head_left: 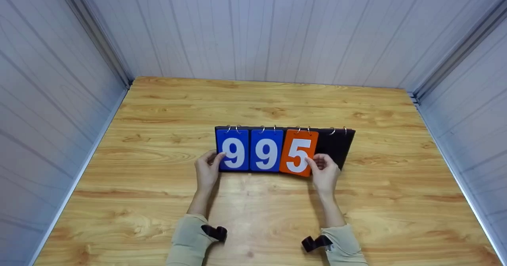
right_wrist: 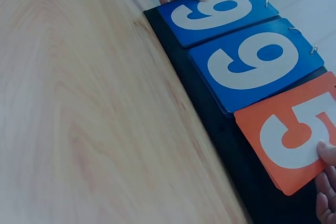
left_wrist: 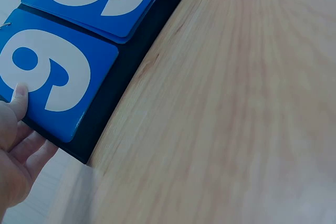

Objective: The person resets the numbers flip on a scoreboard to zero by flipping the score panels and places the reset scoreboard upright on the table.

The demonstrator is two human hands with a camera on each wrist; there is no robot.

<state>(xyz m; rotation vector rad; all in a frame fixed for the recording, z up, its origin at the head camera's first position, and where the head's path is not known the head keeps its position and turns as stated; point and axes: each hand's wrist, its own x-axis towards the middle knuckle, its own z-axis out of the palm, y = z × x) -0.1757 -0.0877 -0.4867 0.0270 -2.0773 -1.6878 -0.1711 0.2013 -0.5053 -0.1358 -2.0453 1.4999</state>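
Note:
A black flip scoreboard [head_left: 336, 145] leans on the wooden table, with number cards hung on metal rings along its top edge. Two blue cards both read 9, the left one [head_left: 242, 161] and the middle one [head_left: 259, 139]; beside them hangs an orange card [head_left: 291, 139] with a white 5. My left hand [head_left: 206, 170] grips the board's left end, thumb on the front of the left blue card and fingers behind. With thumb and fingers my right hand [head_left: 326, 177] pinches the orange card's right edge; its lower part tilts off the board in the right wrist view.
The rightmost place on the board shows bare black with rings [head_left: 332, 131] above it. Wooden tabletop [head_left: 253, 210] spreads around the board. White panelled walls [head_left: 253, 32] stand at the back and both sides. Dark wrist mounts [head_left: 216, 233] sit on both sleeves.

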